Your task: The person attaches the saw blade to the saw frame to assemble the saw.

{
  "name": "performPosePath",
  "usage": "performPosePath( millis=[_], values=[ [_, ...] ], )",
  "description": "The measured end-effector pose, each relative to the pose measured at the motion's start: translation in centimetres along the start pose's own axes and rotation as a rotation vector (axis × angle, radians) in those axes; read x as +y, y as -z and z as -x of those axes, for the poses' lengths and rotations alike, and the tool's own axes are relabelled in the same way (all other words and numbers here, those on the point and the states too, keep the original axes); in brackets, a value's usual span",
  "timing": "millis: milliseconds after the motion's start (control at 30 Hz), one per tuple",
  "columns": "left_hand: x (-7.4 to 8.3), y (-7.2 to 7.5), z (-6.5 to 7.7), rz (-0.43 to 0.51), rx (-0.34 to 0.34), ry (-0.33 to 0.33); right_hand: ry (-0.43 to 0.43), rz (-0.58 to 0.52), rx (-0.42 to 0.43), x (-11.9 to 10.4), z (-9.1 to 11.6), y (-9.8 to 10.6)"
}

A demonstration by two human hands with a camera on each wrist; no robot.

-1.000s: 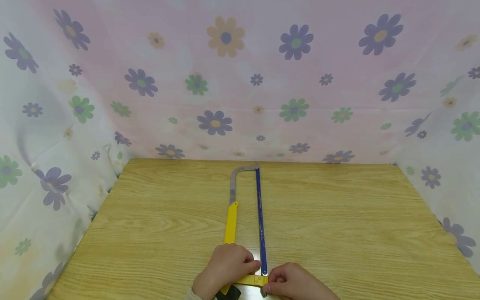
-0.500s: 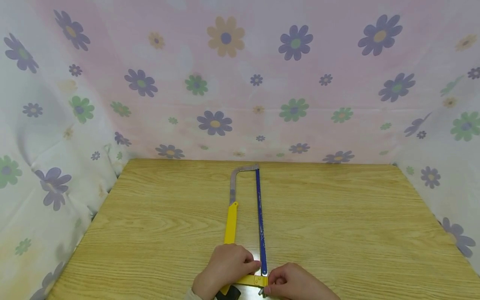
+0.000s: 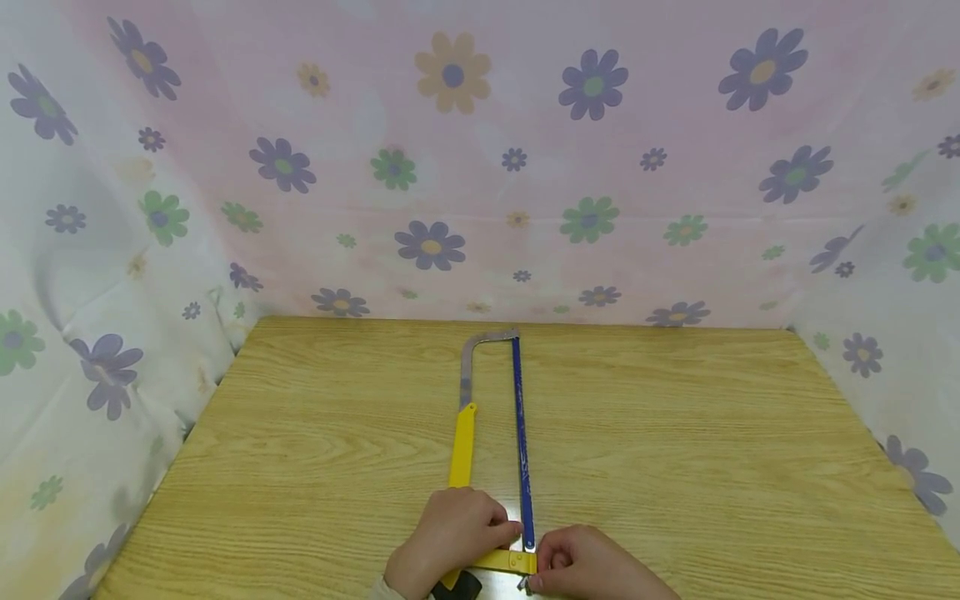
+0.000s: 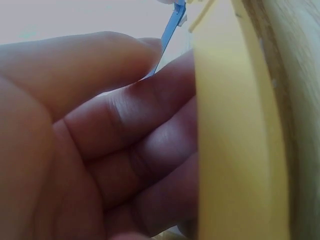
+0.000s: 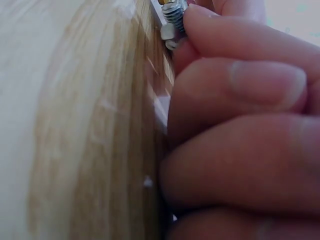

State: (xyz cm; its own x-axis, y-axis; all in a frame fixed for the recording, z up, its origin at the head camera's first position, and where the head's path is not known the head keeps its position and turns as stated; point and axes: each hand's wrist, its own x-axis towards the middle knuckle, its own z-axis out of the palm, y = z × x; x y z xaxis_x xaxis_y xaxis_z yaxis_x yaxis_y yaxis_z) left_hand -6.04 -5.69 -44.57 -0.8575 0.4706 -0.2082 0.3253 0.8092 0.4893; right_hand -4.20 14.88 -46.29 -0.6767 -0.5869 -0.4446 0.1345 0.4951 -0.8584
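A hacksaw with a yellow-and-grey frame lies flat on the table, its blue blade on the right side. My left hand lies over the near part of the frame. In the left wrist view its thumb and forefinger pinch the blade, while the other fingers pass behind the yellow frame. At the near right corner of the saw, my right hand pinches the wing nut with thumb and forefinger. A threaded bolt shows beside those fingertips in the right wrist view. Curled fingers hide part of the nut.
The wood-grain table stretches out on both sides of the saw. A flower-patterned cloth hangs behind it and along both sides. A black part of the saw shows below the left wrist.
The wing nut has turned a little between my right fingertips, and one wing now sticks out to the left. My left hand and the saw frame have stayed in place.
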Motion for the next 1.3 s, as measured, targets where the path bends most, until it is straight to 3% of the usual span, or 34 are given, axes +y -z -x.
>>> performPosePath(
  millis=[567,833,1067,1300],
  values=[
    [-0.19,0.13,0.17,-0.010,-0.020,-0.028,-0.026,0.010,-0.010,0.08,-0.19,-0.06],
    [-0.32,0.35,0.21,0.006,-0.056,-0.057,0.011,0.028,-0.026,0.25,-0.15,0.03],
    [-0.29,0.33,0.26,-0.013,-0.035,-0.056,0.071,0.049,-0.039,0.05,0.09,-0.24],
    [-0.35,0.20,0.12,-0.017,-0.031,-0.047,0.075,0.055,-0.033,-0.09,0.32,-0.17]
  ],
)
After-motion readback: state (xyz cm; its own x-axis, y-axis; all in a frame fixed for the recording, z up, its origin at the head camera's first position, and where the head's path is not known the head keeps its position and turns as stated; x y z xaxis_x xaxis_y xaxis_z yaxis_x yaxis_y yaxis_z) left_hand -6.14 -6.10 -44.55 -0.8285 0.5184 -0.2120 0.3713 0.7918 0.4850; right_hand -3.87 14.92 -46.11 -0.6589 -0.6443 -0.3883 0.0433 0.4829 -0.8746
